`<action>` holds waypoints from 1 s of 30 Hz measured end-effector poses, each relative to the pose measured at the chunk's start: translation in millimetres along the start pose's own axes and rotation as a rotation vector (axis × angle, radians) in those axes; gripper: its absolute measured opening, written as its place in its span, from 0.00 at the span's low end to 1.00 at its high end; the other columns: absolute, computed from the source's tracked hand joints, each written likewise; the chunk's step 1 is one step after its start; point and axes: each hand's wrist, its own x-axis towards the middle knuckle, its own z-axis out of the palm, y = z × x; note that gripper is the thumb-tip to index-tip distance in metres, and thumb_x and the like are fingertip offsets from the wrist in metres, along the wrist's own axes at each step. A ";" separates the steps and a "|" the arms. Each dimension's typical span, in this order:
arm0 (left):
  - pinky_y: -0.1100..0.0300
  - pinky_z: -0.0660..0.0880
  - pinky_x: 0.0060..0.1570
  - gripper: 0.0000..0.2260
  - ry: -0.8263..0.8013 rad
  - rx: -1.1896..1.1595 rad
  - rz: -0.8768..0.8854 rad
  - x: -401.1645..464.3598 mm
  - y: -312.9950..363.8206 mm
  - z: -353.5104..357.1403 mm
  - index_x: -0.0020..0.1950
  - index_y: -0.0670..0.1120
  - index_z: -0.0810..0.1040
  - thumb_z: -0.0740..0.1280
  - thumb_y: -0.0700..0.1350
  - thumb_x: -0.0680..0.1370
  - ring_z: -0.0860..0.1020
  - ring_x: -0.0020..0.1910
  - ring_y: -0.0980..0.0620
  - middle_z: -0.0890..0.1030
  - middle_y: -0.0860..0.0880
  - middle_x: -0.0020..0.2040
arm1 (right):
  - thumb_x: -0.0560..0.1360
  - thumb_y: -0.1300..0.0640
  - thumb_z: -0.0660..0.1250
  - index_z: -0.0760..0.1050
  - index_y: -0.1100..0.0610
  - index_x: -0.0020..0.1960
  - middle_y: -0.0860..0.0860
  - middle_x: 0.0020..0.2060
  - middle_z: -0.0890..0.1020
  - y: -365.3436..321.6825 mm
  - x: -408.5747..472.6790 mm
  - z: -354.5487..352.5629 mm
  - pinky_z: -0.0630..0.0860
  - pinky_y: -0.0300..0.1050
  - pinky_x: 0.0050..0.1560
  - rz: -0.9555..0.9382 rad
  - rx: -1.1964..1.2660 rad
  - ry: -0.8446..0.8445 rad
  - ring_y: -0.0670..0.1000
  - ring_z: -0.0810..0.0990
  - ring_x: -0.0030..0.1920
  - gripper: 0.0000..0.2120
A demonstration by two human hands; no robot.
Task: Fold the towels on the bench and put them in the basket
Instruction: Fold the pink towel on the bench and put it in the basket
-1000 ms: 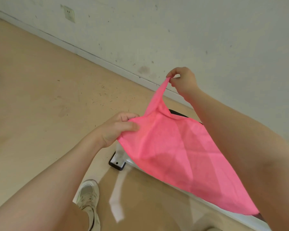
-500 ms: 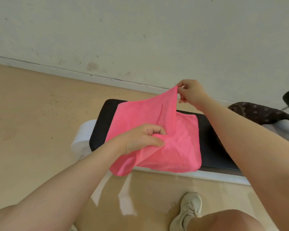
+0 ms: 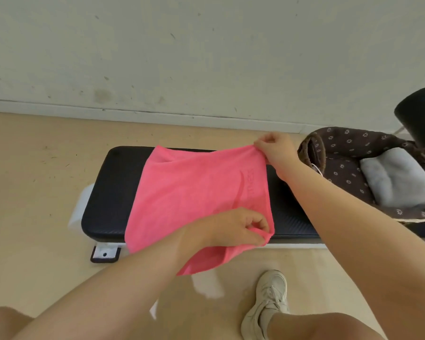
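Bare room: scuffed wall (image 3: 206,52), padded bench (image 3: 113,192)

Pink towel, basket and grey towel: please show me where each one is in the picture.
pink towel (image 3: 194,192), head view, on the flat middle of the cloth over the bench.
basket (image 3: 339,148), head view, on its brown flowered inner wall.
grey towel (image 3: 398,180), head view, on the top of the folded cloth.

Towel (image 3: 194,192) covers the bench's (image 3: 113,192) middle; the bench's right end runs under the basket (image 3: 339,153). Basket and black thing (image 3: 420,114) are cut off at the right edge. Towel lettering is unreadable.
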 end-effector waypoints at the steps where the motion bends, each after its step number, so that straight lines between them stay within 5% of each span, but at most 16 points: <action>1: 0.77 0.67 0.37 0.06 -0.011 -0.038 -0.007 1.6 -1.3 -1.1 0.53 0.43 0.77 0.64 0.41 0.77 0.72 0.31 0.69 0.75 0.61 0.35 | 0.74 0.65 0.63 0.75 0.61 0.50 0.49 0.36 0.73 2.9 0.9 1.0 0.75 0.47 0.46 -0.002 -0.074 0.003 0.53 0.75 0.45 0.06; 3: 0.72 0.70 0.38 0.06 0.032 -0.134 -0.018 3.8 -7.1 -9.3 0.53 0.45 0.77 0.62 0.43 0.79 0.73 0.32 0.65 0.76 0.58 0.35 | 0.74 0.69 0.58 0.75 0.62 0.55 0.51 0.42 0.76 10.9 3.5 3.6 0.75 0.48 0.49 0.007 -0.246 -0.008 0.56 0.76 0.51 0.13; 6: 0.62 0.73 0.43 0.08 0.353 -0.008 -0.018 9.6 -27.3 -40.9 0.51 0.45 0.78 0.59 0.40 0.80 0.75 0.35 0.63 0.78 0.54 0.39 | 0.74 0.71 0.54 0.74 0.62 0.59 0.59 0.56 0.77 22.0 6.2 7.7 0.74 0.51 0.57 0.018 -0.387 -0.004 0.59 0.75 0.57 0.18; 11: 0.63 0.66 0.58 0.16 0.696 0.417 -0.087 9.2 -56.9 -113.6 0.60 0.39 0.75 0.54 0.31 0.77 0.74 0.61 0.46 0.78 0.43 0.60 | 0.76 0.67 0.57 0.73 0.61 0.60 0.56 0.50 0.76 31.3 14.5 13.5 0.72 0.47 0.52 0.025 -0.365 0.020 0.53 0.73 0.50 0.15; 17: 0.52 0.67 0.61 0.14 0.603 0.826 -0.268 5.9 -83.9 -157.9 0.61 0.47 0.75 0.56 0.38 0.79 0.70 0.61 0.45 0.75 0.48 0.62 | 0.77 0.62 0.62 0.75 0.60 0.58 0.58 0.57 0.78 36.0 19.2 21.9 0.72 0.47 0.55 0.055 -0.436 0.050 0.57 0.75 0.57 0.11; 23: 0.55 0.70 0.50 0.10 0.569 0.761 -0.287 -5.9 -93.8 -172.1 0.54 0.44 0.75 0.58 0.47 0.80 0.73 0.49 0.49 0.77 0.46 0.52 | 0.75 0.64 0.63 0.76 0.58 0.53 0.57 0.52 0.79 38.9 18.4 28.2 0.70 0.44 0.43 0.069 -0.456 0.134 0.55 0.77 0.49 0.08; 30: 0.54 0.69 0.45 0.11 0.679 0.755 -0.334 -14.3 -98.1 -183.2 0.51 0.38 0.74 0.55 0.42 0.81 0.72 0.44 0.47 0.78 0.41 0.48 | 0.74 0.61 0.66 0.78 0.58 0.47 0.58 0.48 0.82 35.3 17.6 30.6 0.74 0.46 0.47 0.038 -0.489 0.090 0.56 0.79 0.50 0.04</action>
